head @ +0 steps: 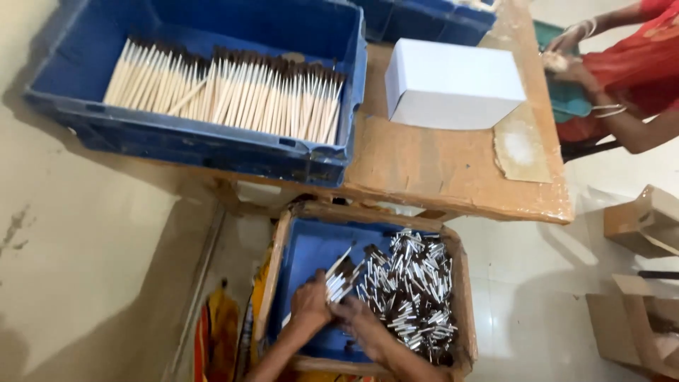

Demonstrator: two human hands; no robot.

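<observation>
- Brushes (339, 277), small bundle: left hand (311, 303) fingers curled around it, inside lower blue tray (308, 251).
- Right hand (357, 320) just beside, fingers bent on loose brush pile (414, 290); grip unclear.
- White box (453, 83) on wooden table (438, 173) above tray; blue crate (205, 145) of stacked brushes left of box.

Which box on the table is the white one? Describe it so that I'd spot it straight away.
Start at the worn wooden table across the top of the view. To the right of the big blue crate of pale sticks sits the white box, closed and lying flat on the tabletop. It is the only plain white, lidded thing there; its neighbours are open blue crates.
</observation>
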